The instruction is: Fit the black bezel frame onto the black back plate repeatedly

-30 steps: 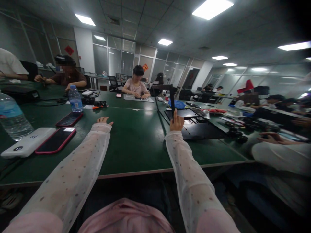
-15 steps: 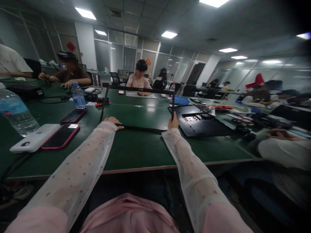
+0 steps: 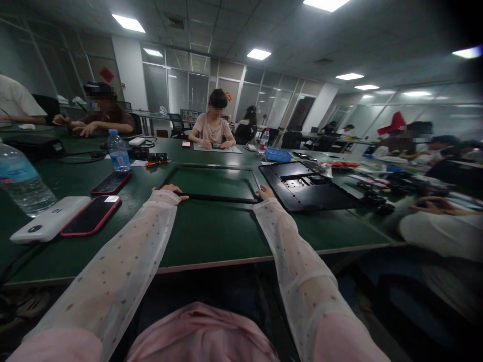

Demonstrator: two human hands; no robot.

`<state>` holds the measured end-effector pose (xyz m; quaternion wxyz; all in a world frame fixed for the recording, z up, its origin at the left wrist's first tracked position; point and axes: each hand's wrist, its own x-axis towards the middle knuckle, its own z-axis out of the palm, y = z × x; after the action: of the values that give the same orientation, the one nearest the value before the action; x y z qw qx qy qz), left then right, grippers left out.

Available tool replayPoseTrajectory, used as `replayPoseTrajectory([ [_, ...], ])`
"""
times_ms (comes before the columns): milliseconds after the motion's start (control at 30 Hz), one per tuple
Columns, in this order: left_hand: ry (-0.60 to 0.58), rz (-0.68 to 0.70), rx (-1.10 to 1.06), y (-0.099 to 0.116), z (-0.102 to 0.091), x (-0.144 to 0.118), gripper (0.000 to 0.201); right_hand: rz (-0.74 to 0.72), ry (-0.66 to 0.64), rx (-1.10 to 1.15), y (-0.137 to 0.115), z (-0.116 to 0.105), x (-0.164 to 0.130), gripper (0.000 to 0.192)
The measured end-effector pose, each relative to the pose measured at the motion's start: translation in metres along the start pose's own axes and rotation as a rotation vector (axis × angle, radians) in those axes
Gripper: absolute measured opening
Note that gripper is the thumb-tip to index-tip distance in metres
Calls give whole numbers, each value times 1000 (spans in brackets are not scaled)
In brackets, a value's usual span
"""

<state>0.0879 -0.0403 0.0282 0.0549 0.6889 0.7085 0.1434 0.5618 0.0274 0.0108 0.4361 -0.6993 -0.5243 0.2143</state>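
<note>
Thin black rectangular frame [image 3: 213, 184] lies flat on the green table [image 3: 211, 231], out at arm's reach. Left hand [image 3: 170, 191] rests on its near left corner, fingers [image 3: 180, 195] curled down over the near bar, touching it; cannot tell whether they pinch. Right hand [image 3: 265, 191] sits at the near right corner, fingers bent around the frame's edge, gripping it. Both arms in sheer white dotted sleeves [image 3: 124, 261]. Just right of the frame, nearly touching: flat black rectangular panel with cut-outs [image 3: 307, 190]. Left, well apart: white power bank [image 3: 49, 219], 2 red-cased phones [image 3: 91, 214] [image 3: 111, 182], 2 clear plastic water bottles [image 3: 20, 181] [image 3: 117, 151]. Beyond: small blue plastic tray [image 3: 279, 155], dark cables and small parts. Farther off, a seated person in a pink top [image 3: 212, 128] at the far edge, others at left and right. Room: glass partitions, ceiling light panels.
</note>
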Motion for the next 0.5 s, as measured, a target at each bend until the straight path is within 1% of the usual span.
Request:
replayPoseTrajectory([
  [100, 10, -30, -16, -1, -2, 0, 53, 51, -19, 53, -6, -1, -2, 56],
  [200, -14, -61, -23, 0, -5, -2, 52, 60, -13, 94, -12, -2, -4, 52],
  [267, -16, -50, -33, 0, -7, -4, 51, 55, -6, 103, -13, -4, -5, 49],
  [433, -12, -50, -44, -1, -9, -7, 52, 9, 20, 122, -8, -4, -4, 39],
  [500, -10, -56, -56, 0, -12, -9, 55, -81, 29, 94, -4, -3, -4, 35],
])
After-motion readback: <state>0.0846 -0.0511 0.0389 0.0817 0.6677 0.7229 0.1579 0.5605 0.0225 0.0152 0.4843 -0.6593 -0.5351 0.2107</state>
